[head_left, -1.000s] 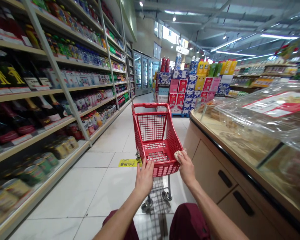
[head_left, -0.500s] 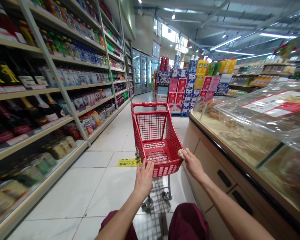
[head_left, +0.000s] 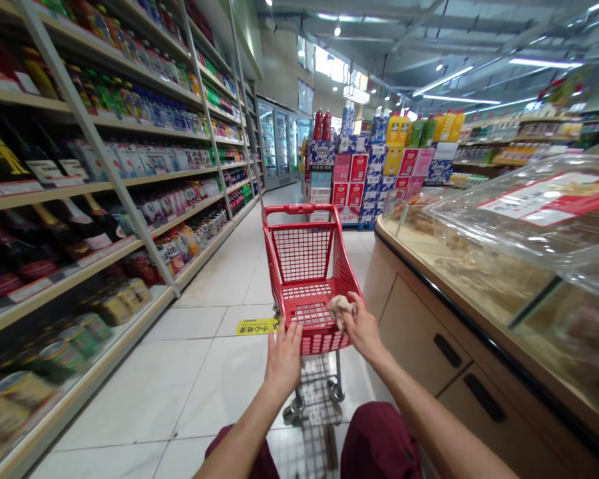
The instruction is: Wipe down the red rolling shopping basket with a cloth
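A red plastic shopping cart [head_left: 304, 229] stands in front of me, its mesh basket open at the top and grey casters below. My left hand [head_left: 283, 356] rests on the near left corner of the basket rim, fingers stretched out and holding nothing. In my right hand [head_left: 363, 329] is a crumpled, off-white cloth [head_left: 342, 311]. The fingers pinch it at the basket's near right corner, with the cloth just over the inside of the rim. Whether it touches the plastic I cannot tell.
Shelves of bottles and cans [head_left: 144, 173] line the left side. A wooden counter [head_left: 414, 332] with clear plastic covers [head_left: 519, 199] stands close on the right. Stacked drink boxes [head_left: 349, 179] are ahead. A yellow floor sticker [head_left: 255, 326] lies beside the cart.
My right hand has moved left with the cloth, from the outer right side of the rim to the inside of the near right corner. The left hand stays on the rim.
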Tool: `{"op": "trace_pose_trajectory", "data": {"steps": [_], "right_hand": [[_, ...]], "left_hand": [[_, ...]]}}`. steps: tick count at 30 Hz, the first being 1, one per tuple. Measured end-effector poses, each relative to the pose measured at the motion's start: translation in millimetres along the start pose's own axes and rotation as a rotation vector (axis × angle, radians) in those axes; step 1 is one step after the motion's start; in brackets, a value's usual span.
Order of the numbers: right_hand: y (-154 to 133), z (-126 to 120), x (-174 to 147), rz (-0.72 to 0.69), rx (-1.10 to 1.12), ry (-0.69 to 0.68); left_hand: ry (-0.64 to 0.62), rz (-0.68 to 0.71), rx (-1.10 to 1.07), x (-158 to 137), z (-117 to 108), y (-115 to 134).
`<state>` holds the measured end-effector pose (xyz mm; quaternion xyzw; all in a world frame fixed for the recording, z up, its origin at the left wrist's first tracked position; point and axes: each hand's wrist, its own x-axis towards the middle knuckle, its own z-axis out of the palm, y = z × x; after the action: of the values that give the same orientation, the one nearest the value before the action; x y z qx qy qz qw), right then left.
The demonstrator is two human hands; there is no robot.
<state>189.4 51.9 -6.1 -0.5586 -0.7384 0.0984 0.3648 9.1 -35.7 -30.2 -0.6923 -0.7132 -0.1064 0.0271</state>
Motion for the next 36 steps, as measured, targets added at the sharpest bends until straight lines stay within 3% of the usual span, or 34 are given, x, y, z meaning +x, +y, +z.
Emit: {"op": "trace_pose_trajectory", "data": {"steps": [3,6,9,12,17,21,25,28,32,36], "right_hand": [[9.0,-6.9,-2.8,-0.018,-0.211,-0.101],[20.8,-4.5,-8.3,-0.114,-0.313,0.017],[30.4,2.1,-8.0,-0.193,-0.278,0.154],[33.0,8.3,-4.7,-0.220,-0.209,0.203],[32.8,9.9,-4.6,-0.279,-0.175,0.083],[52.2,4.2,-2.6,-0.334,-0.134,-0.008],[69.7,1.6,-2.9,-0.220,-0.045,0.069],[58.0,10.8,-16.5,-0.164,-0.045,0.148],[28.7,24.1,-30.9,-0.305,-0.047,0.074],[34.5,10.2,-14.9,-0.245,-0.088,0.093]], "left_hand": [[-0.007,0.023,-0.008,0.5,-2.4,2.7],[-0.033,0.042,-0.019,1.8,-4.6,5.9],[-0.034,0.045,-0.008,4.0,-4.5,9.7],[-0.026,0.042,0.027,5.7,-2.5,12.1],[-0.023,0.049,0.113,6.3,-1.1,8.6],[-0.034,0.053,0.149,6.3,-2.5,6.0],[-0.048,0.038,0.137,7.1,-1.8,9.6],[-0.044,0.021,0.140,8.7,-1.2,13.2],[-0.035,-0.008,0.174,10.7,-2.7,10.1],[-0.046,0.000,0.199,10.2,-3.5,2.2]]}}
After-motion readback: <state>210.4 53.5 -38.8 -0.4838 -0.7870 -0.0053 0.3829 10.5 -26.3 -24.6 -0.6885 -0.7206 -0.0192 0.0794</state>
